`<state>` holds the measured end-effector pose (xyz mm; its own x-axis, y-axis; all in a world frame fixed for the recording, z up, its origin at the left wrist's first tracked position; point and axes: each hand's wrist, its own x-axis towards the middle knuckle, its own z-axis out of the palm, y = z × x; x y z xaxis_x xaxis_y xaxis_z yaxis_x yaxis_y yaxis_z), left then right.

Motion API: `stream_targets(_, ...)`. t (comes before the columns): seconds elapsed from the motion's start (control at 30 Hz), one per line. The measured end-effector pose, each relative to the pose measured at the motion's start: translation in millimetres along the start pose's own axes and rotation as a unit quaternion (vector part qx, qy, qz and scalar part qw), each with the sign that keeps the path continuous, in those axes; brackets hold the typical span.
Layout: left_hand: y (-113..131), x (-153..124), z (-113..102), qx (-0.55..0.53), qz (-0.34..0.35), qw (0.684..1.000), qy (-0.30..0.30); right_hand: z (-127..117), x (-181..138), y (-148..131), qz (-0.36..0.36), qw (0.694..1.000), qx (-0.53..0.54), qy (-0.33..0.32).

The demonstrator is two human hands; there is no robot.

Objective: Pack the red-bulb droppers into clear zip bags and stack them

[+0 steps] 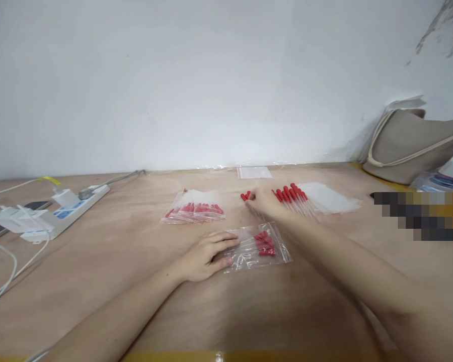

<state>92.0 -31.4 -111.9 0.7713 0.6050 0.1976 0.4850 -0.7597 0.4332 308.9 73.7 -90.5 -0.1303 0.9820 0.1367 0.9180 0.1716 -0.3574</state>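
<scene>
Head view: right hand point(265, 202) curled over red-headed clear sticks point(243, 197); in this blur, perhaps pinching them, perhaps only touching, so grip impossible to tell. Left hand point(207, 255) palm down, fingers a little spread, nothing pinched, thumb and fingertips on the left end of a clear plastic bag point(245, 260). Just right of those fingertips, red heads point(265, 245) under the film. Under too light a press, risk of bag sliding or creasing; from a loose pinch, sticks dropping; from a brushing wrist, scattering of the fanned sticks point(293, 193) just right of the right fingers. Hidden: shafts beneath the right palm. Left of those fingers, overlapped zip bags point(200, 198), too merged to count. Far right, grey bag point(407, 146), cut off by the frame.
</scene>
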Motion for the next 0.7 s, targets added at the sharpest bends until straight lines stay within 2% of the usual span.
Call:
stream_targets(0.17, 0.9, 0.1, 1.3, -0.007, 0.003, 1.000, 0.007, 5.9, 11.5, -16.5, 0.048, 0.998, -0.047, -0.018)
stream_targets(0.4, 1.9, 1.2, 0.3, -0.015, 0.003, 1.000, 0.010, 5.0, 14.6, -28.3, 0.058, 0.994, -0.079, -0.041)
stream_targets(0.7, 1.6, 1.0, -0.1, -0.016, 0.002, 1.000, 0.011, 6.4, 3.0, -32.6, 0.050, 0.997, -0.021, -0.049)
